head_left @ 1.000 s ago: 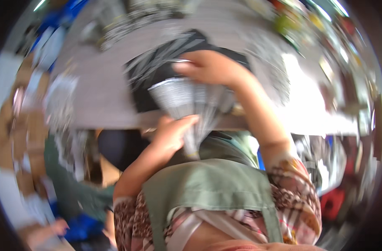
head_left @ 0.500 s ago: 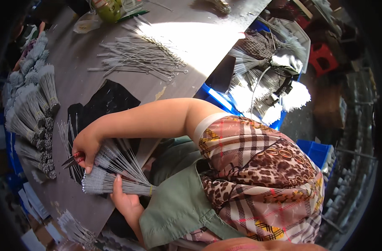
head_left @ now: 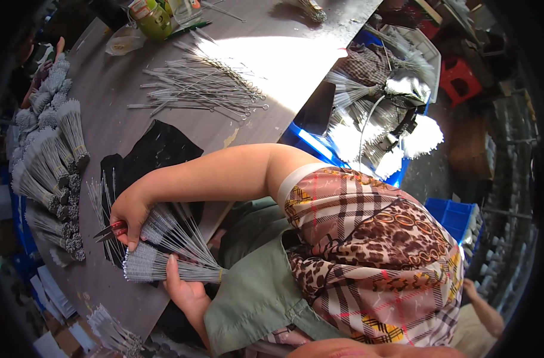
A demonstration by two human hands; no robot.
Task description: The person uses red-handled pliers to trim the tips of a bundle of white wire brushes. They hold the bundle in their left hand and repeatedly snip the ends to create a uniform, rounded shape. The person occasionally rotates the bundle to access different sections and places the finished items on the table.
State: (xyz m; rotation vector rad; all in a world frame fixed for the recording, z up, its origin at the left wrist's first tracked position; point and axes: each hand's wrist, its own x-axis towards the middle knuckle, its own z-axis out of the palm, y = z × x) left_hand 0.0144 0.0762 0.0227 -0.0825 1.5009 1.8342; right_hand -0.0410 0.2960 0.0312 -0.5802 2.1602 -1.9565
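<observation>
My right hand [head_left: 130,216] is closed around small red-handled scissors [head_left: 108,231], whose dark blades point left. Its fingertips touch the upper edge of a fanned bundle of thin wire brushes [head_left: 147,262]. The bundle lies on its side, its pale bristle ends toward the left and its wire stems gathered by a yellowish band at the right. From below, my left hand [head_left: 187,291] grips the bundle with the thumb upright against it; the other fingers are partly hidden. Several loose brushes [head_left: 105,197] lie beside my right hand on a black cloth [head_left: 158,146].
Loose loop-ended brushes [head_left: 206,89] are spread on the grey table [head_left: 108,77]. Tied brush bundles [head_left: 51,161] stack along the left edge. A green jar [head_left: 153,21] stands at the back. A blue crate [head_left: 311,140] of brushes and a red stool [head_left: 460,80] are at the right.
The view has shifted slightly, so the table and both hands appear a little farther right. Another person's arm has come into view at the lower right. My grips look the same.
</observation>
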